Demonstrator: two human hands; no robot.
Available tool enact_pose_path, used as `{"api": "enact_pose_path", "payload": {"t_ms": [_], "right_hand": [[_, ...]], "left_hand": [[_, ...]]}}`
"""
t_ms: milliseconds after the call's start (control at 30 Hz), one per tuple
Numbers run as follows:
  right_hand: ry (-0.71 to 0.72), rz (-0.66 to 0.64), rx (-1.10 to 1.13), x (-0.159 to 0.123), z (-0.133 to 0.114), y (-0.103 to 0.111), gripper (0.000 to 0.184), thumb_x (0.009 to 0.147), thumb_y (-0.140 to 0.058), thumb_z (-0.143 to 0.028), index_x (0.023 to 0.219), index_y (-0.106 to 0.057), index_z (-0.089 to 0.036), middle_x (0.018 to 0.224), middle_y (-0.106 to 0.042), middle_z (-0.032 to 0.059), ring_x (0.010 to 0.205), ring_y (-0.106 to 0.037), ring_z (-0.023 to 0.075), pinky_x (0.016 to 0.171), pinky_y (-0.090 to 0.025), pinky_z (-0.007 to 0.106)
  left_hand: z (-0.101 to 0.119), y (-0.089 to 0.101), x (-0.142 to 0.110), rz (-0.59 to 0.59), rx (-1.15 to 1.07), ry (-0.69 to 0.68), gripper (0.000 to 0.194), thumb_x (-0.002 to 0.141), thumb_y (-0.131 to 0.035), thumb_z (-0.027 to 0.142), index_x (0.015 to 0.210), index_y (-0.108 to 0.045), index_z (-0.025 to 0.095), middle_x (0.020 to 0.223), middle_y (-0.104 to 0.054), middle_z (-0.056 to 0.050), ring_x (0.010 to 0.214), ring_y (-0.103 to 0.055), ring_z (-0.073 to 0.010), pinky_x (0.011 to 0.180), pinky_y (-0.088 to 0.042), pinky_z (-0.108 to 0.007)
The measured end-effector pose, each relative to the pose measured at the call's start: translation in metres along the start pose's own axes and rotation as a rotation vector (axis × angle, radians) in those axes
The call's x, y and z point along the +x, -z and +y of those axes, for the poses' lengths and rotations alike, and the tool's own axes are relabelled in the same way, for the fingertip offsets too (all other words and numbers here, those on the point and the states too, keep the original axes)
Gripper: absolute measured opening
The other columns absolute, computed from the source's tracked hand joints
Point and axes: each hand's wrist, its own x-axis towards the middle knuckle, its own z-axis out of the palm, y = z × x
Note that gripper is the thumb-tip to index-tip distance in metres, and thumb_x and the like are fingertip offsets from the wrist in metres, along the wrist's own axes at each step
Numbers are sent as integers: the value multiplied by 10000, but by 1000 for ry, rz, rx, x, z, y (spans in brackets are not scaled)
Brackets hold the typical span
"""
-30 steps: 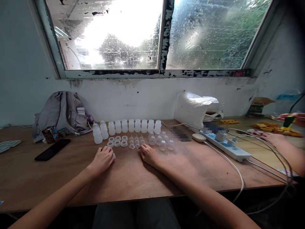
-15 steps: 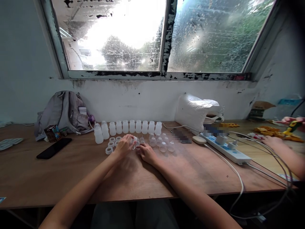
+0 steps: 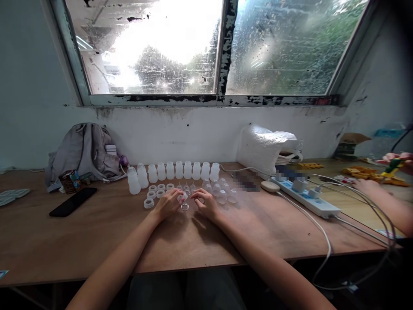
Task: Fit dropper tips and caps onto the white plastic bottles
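Note:
My left hand [image 3: 167,203] rests on the wooden table [image 3: 97,232] with its fingers curled round a small clear plastic piece [image 3: 182,197]. A small clear ring [image 3: 185,207] lies on the table between my hands. My right hand [image 3: 206,203] is curled next to it, fingertips pinched near a clear nipple. Behind my hands stand a row of white bottles [image 3: 178,170], white screw rings [image 3: 156,191] and clear domed caps [image 3: 222,194].
A grey backpack [image 3: 82,153], a small carton [image 3: 69,181] and a black phone [image 3: 72,201] sit at the left. A white bag [image 3: 264,146], a power strip [image 3: 306,198] with cables and another person's hands [image 3: 368,186] with yellow parts are at the right.
My left hand moved right from the loose screw rings to the clear pieces and picked one up. My right hand drew back slightly and curled its fingers.

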Motion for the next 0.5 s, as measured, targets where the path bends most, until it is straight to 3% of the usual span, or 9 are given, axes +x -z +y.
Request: {"api": "enact_pose_path", "payload": {"t_ms": [333,500], "right_hand": [[-16,-51,-68,-2,6,-6,207,692,-430,-89,734,-616,-171,748,-525,12,608,-477,82,576,-407,196],[-35,-74,-85,-2,6,-6,206,693,-432,-90,724,-621,-165,737,-527,12,574,-464,73,558,-399,188]], "left_hand": [[4,-14,-1,-103,14,-18,328,780,-462,322,1090,-438,216,1043,-545,-61,972,-499,-189,839,-412,-336],[0,-20,-4,-135,28,13,300,759,-484,344,1030,-468,216,994,-566,-58,938,-512,-197,821,-412,-329]]}}
